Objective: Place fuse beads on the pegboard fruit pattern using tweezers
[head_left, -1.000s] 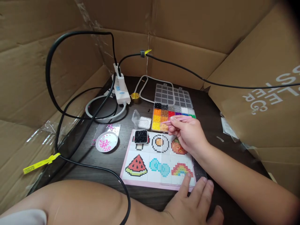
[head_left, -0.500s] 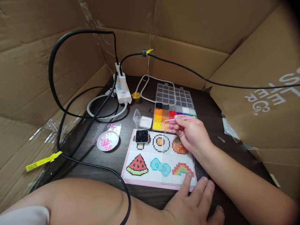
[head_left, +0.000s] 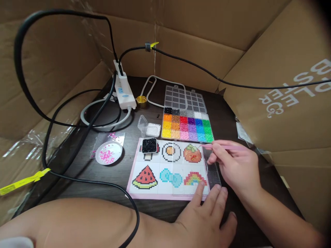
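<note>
My right hand [head_left: 230, 160] pinches pink tweezers [head_left: 239, 148] over the right part of a clear pegboard [head_left: 213, 169]. Their tip hovers near the leafy top of the orange fruit picture [head_left: 192, 155]; whether a bead sits in the tip is too small to tell. Palm down, my left hand [head_left: 203, 210] lies with fingers apart, its index fingertip on the board by the rainbow picture [head_left: 195, 179]. A pattern sheet [head_left: 148, 195] with a pink edge lies under the board. Just behind stands an open box of coloured beads [head_left: 183, 127], sorted by colour.
A small tray of black beads [head_left: 149, 145] rests on the sheet, with a tray of white beads [head_left: 153, 130] behind. To the left are a white dish [head_left: 117, 148] with pink beads, a power strip [head_left: 125, 98] and a looping black cable [head_left: 134, 206]. Cardboard walls [head_left: 191, 31] surround the table.
My right hand has moved from over the bead box to the right and nearer, bringing the tweezers over the pegboard. My left hand stays on the board. The view has shifted slightly.
</note>
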A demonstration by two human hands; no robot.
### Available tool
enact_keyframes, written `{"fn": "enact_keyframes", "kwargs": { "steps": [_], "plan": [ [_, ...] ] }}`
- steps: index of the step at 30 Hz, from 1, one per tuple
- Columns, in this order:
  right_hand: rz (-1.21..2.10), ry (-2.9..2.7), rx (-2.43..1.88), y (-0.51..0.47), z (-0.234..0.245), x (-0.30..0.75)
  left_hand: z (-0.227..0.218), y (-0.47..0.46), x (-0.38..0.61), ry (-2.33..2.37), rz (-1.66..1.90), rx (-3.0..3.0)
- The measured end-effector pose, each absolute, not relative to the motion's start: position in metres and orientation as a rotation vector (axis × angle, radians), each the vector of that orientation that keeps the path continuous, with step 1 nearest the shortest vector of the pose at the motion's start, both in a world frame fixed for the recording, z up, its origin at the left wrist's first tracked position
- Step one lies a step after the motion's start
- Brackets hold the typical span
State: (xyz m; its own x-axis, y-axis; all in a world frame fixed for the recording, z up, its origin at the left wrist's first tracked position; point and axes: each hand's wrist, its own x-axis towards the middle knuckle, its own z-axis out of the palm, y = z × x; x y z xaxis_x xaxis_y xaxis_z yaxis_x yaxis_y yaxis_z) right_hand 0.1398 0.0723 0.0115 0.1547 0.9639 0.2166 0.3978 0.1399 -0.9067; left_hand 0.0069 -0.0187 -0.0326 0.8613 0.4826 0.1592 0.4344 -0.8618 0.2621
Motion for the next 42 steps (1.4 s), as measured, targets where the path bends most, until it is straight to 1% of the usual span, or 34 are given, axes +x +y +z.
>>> {"fn": "enact_keyframes", "kwargs": {
  "steps": [2,5,13,22,42],
  "plan": [
    [0.668,-1.41,-1.506,0.055,0.009,0.146,-0.032,-0.019,0.007,0.702,0.323,2.812],
    [0.629,-1.453,-1.467,0.043,0.004,0.145,-0.032,-0.019,0.006,0.681,0.296,2.815],
    [0.787,-1.417,-1.415,0.055,-0.002,0.14,-0.03,-0.017,0.005,0.677,0.331,2.847],
    [0.855,-1.393,-1.434,0.055,-0.002,0.141,-0.027,-0.016,0.004,0.682,0.313,2.841],
    [0.838,-1.394,-1.446,0.055,-0.003,0.141,-0.025,-0.015,0.004,0.651,0.229,2.815]
  ]
}}
